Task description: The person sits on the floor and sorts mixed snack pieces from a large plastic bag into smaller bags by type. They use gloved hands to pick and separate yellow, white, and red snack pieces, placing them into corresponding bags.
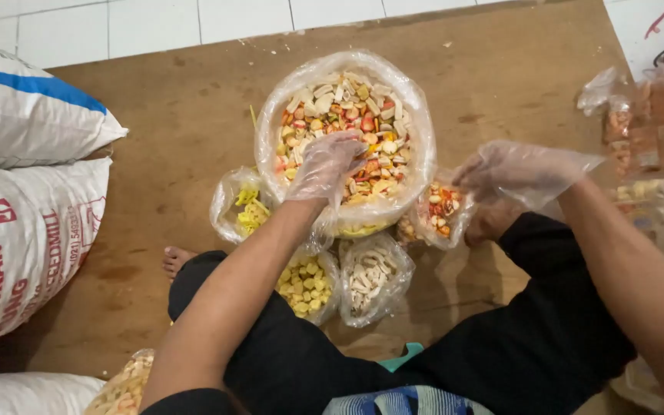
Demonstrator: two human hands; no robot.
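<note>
Sorting mixed crackers, judging by pictures. Left hand [326, 163], gloved, fingers spread, digs in big bag [345, 131] on floor mat [178, 131]. Right hand [518, 173] pinches small bag [439, 211] open beside it. Next move likely needs scooped crackers dropped inside.

Brown floor mat [194, 123], white tiled floor [155, 27] beyond, stacked white sacks [24, 230] (left side)

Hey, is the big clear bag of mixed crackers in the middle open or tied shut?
Open. The big bag has its mouth spread wide, and the gloved left hand reaches into the mixed crackers.
</note>
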